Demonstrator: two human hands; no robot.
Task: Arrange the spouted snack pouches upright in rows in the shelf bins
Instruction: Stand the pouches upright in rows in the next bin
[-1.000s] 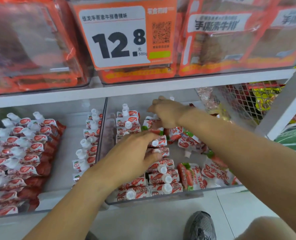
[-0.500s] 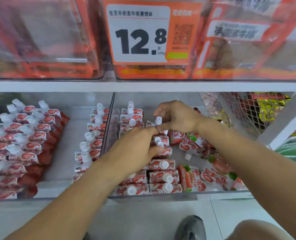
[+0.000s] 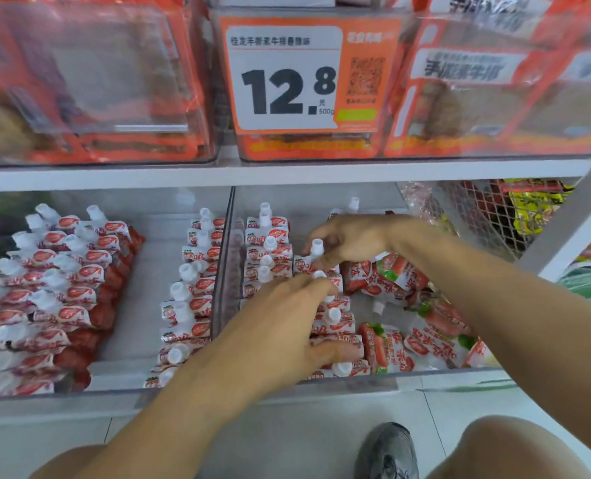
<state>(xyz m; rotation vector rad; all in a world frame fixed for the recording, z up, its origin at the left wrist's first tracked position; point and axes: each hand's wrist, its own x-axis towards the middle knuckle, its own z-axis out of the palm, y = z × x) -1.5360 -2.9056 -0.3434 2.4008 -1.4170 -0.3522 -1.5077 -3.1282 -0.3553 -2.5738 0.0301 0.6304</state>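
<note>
Red-and-white spouted pouches with white caps fill two clear shelf bins. In the right bin [image 3: 435, 373] two upright rows [image 3: 269, 257] stand on its left side, and a loose pile of pouches [image 3: 401, 281] lies flat on its right side. My right hand [image 3: 349, 242] reaches in from the right and pinches the white cap of an upright pouch [image 3: 316, 248] in the second row. Lower down, my left hand [image 3: 287, 326] lies flat over that row's pouches, fingers spread and pressing on them. The left bin [image 3: 121, 387] holds more rows [image 3: 197, 288] of pouches.
A white shelf board [image 3: 287, 172] runs just above the bins, carrying clear boxes of orange packets and a 12.8 price card [image 3: 287, 81]. A wire mesh basket [image 3: 473, 216] stands to the right. My shoe [image 3: 387, 451] and knees show on the tiled floor below.
My right hand pulled back from the rear of the bin and closed on a pouch cap. The left hand stayed pressed on the row. The view shifted leftward.
</note>
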